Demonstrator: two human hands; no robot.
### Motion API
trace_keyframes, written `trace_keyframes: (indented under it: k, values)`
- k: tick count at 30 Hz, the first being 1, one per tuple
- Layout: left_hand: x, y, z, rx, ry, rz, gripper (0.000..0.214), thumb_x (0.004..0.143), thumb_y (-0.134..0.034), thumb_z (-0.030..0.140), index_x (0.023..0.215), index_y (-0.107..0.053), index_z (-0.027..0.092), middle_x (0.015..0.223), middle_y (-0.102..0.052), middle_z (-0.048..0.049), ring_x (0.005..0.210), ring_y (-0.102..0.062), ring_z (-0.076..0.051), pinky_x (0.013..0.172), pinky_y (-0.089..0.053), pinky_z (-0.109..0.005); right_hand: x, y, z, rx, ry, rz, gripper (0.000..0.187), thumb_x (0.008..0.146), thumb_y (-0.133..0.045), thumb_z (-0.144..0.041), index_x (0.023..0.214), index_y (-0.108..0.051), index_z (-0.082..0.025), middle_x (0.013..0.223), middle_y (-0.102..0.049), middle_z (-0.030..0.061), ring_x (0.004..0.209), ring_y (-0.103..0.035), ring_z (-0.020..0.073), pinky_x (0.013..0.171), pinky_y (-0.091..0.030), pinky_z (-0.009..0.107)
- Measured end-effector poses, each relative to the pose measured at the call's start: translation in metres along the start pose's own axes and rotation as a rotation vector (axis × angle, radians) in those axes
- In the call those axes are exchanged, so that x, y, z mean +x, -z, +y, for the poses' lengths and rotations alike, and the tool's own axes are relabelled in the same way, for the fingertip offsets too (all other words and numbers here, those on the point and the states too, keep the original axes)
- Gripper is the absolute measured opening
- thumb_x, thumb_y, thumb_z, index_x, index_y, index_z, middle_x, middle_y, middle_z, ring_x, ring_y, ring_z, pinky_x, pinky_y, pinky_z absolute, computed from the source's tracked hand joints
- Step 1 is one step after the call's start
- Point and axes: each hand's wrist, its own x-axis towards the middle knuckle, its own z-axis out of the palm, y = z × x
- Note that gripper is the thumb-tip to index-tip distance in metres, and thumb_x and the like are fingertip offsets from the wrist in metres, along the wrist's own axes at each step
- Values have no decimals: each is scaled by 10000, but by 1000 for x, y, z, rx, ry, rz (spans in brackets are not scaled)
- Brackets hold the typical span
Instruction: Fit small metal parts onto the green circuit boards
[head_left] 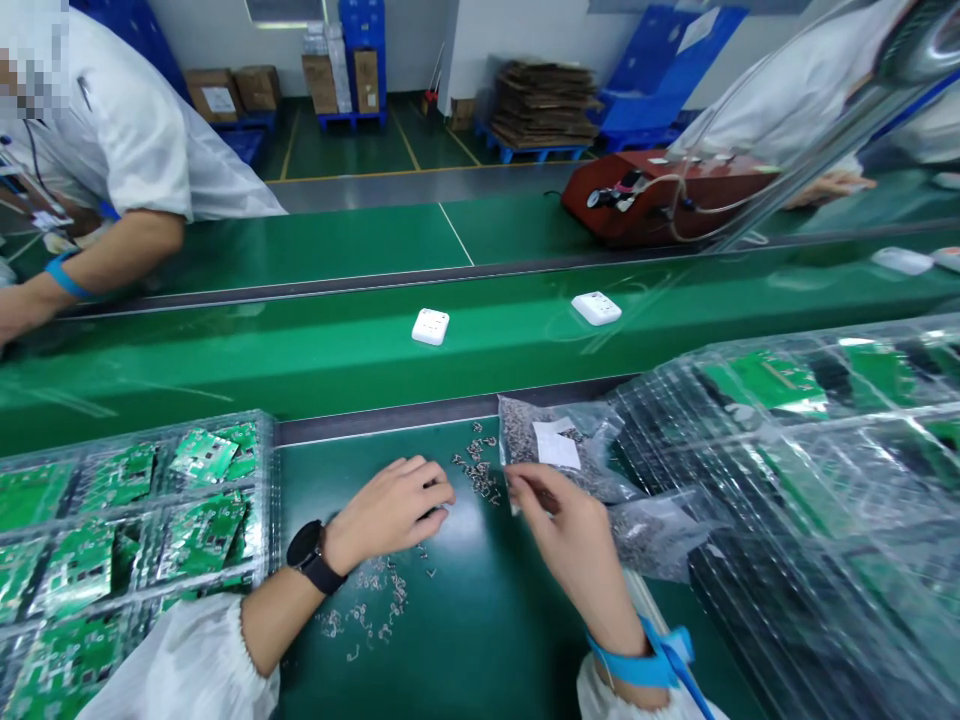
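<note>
My left hand (397, 505), a black watch on its wrist, is low over the green work surface with its fingers loosely bent and apart. I see nothing in it. Small curled metal parts (386, 600) lie scattered below that wrist. My right hand (562, 520) wears a blue wrist strap; its thumb and index finger are pinched at the left edge of a clear plastic bag (517, 425) full of small metal pieces. What sits between those fingertips is too small to tell. Just left of them is a pile of similar metal parts (478, 470). A second bag (652, 530) lies partly behind the right hand.
Clear trays of green circuit boards (202, 455) stand on the left; more stacked trays (780, 450) rise on the right. Beyond runs a green conveyor belt (300, 350) carrying white square devices (431, 326). Two co-workers stand across it, one near a red-brown machine (667, 195).
</note>
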Motion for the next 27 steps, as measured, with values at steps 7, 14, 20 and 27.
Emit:
trace_keyframes:
  k: [7,14,20,27]
  values:
    - [2,-14,4,-37,-19,-91,151,1013,-524,155,1004,-660,219,1043,-683,-31,947,-585,-203,793,-413,-346,-18,-10,20,-200,-5,-39,273,955,-504,-278,1131,-700,-207,956,-725,109,785,-702,285,716,-552,414]
    - [-1,-13,1,-98,40,-108,183,946,-532,113,964,-676,225,986,-673,-21,904,-579,-195,784,-404,-336,-12,-14,16,-308,58,-96,225,933,-474,-189,1027,-678,-205,947,-649,93,739,-657,260,672,-505,378]
    - [-2,-13,2,-111,55,-104,186,946,-525,117,977,-669,230,994,-671,-18,926,-584,-198,807,-406,-340,-11,-12,20,-241,43,-153,159,928,-521,-249,928,-678,-224,855,-679,76,752,-682,266,678,-517,368]
    - [-2,-13,1,-120,58,-98,173,945,-538,122,975,-668,231,994,-665,-11,918,-584,-191,799,-409,-338,-18,-9,29,-255,-41,-133,137,868,-532,-310,784,-614,-238,686,-672,48,600,-632,237,594,-463,347]
